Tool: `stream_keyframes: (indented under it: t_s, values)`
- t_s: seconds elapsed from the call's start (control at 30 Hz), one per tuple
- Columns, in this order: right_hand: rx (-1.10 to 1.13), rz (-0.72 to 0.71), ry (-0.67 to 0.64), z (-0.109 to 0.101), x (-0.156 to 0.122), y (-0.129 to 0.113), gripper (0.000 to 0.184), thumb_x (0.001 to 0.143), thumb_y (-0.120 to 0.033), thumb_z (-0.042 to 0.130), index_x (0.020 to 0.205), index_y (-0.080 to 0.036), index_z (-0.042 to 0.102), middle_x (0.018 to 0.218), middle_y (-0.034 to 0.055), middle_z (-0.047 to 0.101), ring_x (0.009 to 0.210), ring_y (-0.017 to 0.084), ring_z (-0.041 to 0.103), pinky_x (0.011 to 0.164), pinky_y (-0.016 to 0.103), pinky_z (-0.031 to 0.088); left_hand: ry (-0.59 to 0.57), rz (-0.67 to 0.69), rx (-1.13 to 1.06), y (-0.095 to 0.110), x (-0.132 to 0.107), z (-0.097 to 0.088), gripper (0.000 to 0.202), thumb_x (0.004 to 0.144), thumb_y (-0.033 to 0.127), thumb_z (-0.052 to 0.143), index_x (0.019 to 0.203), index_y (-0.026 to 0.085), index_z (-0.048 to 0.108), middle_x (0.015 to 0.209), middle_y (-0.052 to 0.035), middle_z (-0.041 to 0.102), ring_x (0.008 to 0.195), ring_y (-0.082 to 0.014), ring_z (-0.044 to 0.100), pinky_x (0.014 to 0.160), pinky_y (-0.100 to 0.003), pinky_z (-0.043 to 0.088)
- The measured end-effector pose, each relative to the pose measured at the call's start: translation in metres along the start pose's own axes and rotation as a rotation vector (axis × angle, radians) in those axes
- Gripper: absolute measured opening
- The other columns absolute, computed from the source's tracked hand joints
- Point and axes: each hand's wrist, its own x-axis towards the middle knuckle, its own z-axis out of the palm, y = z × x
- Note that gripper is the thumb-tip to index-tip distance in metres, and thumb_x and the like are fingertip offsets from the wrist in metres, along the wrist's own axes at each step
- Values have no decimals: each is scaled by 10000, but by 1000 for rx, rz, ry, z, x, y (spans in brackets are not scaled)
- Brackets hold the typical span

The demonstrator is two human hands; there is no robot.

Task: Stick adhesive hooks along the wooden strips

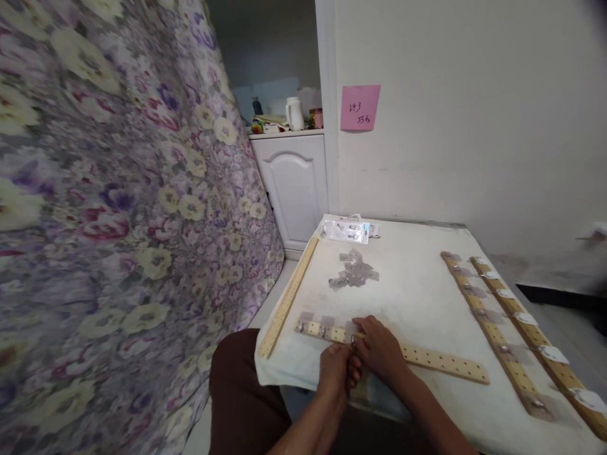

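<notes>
A pale wooden strip with rows of holes (pixel 439 362) lies across the near part of the table. Clear plastic cards (pixel 327 323) with small silver metal pieces sit along its left part. My right hand (pixel 380 349) is wrapped across the strip's middle, its fingers at another clear card. Against the near edge, my left hand (pixel 336 370) is closed with fingers curled, meeting the right fingertips at a small shiny metal piece (pixel 353 339). What the left fingers pinch is hidden. Beyond the strip lies a loose pile of clear cards with metal pieces (pixel 355 273).
Another bare holed strip (pixel 289 297) lies along the table's left edge. At the right are a strip with clear cards (pixel 490 328) and a strip with white round tags (pixel 531 335). Clear packaging (pixel 345 230) rests at the back. A flowered curtain (pixel 142 221) hangs at the left.
</notes>
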Motion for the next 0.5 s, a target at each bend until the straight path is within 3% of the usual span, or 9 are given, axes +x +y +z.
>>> stream_keyframes:
  t_s: [0.5]
  values:
    - [2,23,0,-1,1,0,348,763,-231,480,1098,-197,569,980,62,594,929,193,545,819,283,401,10,-16,4,3,-2,1,144,620,306,521,575,172,494,388,31,523,259,-54,388,308,-177,167]
